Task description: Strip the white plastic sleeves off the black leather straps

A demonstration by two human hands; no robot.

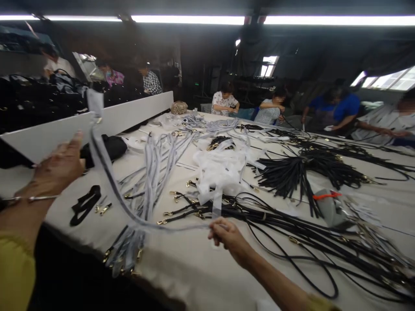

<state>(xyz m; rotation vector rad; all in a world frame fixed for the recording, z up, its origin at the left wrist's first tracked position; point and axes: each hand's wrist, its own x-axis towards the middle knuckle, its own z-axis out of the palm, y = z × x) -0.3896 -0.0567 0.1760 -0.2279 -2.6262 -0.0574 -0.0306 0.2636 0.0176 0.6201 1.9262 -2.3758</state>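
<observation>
My right hand (227,237) is closed in a pinch on one end of a black strap (113,183) wrapped in thin translucent plastic. From there the strap bows across the table and rises at the left to a metal clasp with a plastic-covered end, blurred, in the air. My left hand (61,164) is beside that raised end, fingers stretched forward and apart from the strap. Below lies a bundle of wrapped straps (154,172) with gold clasps. A crumpled heap of white plastic film (220,170) sits beyond my right hand.
Black cords (259,216) with gold hooks spread to the right, near a thick bunch of black straps (288,170). A black strap loop (84,205) lies near the left edge. A white board (136,112) borders the table's left side. Several people sit along the far side.
</observation>
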